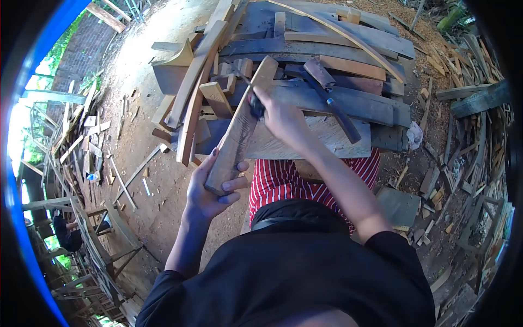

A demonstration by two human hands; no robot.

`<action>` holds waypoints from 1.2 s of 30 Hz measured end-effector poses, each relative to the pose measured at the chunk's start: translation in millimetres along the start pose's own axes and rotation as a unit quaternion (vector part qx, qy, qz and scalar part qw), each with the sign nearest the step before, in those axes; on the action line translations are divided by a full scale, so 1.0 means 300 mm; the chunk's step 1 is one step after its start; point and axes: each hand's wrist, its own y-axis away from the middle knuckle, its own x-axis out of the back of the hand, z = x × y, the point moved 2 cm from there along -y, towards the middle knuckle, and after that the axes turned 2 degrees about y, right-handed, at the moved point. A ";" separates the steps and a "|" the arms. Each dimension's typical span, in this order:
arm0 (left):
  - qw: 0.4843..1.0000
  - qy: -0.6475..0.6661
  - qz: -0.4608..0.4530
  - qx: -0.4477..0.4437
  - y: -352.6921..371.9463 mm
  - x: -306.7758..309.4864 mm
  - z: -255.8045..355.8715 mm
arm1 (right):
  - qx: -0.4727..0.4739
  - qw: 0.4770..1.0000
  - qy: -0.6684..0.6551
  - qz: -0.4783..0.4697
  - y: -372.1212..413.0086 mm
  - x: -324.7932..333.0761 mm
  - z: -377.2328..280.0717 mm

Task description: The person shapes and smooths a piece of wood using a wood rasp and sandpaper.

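Observation:
A tapered piece of wooden board stands slantwise in front of me, its upper end resting against the wood pile on the bench. My left hand grips its lower end, thumb on one edge and fingers around the other. Dark marks run down the board's face. In my right hand, closed, is a dark-handled tool with a thin shaft pointing up and left across the board; its exact kind is blurred. To the right lies a mallet-like tool with a dark handle and a cylindrical head.
Planks cover the workbench, with long strips stacked at its left. Scrap wood is heaped at the right and left. Offcuts litter the dirt floor. Another person is at the far left.

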 end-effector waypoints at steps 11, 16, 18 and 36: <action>1.000 -0.005 0.012 0.007 0.009 0.000 0.020 | -0.020 0.999 0.012 -0.032 0.090 0.000 -0.014; 1.000 -0.011 0.001 0.004 0.022 0.037 0.036 | -0.012 0.998 0.066 0.016 -0.098 -0.045 0.058; 1.000 -0.015 -0.007 0.000 0.014 0.036 0.039 | -0.008 0.998 0.060 0.004 0.039 -0.025 0.029; 0.999 -0.008 0.035 0.007 0.028 0.005 0.049 | -0.049 0.998 0.021 -0.035 -0.072 -0.017 0.067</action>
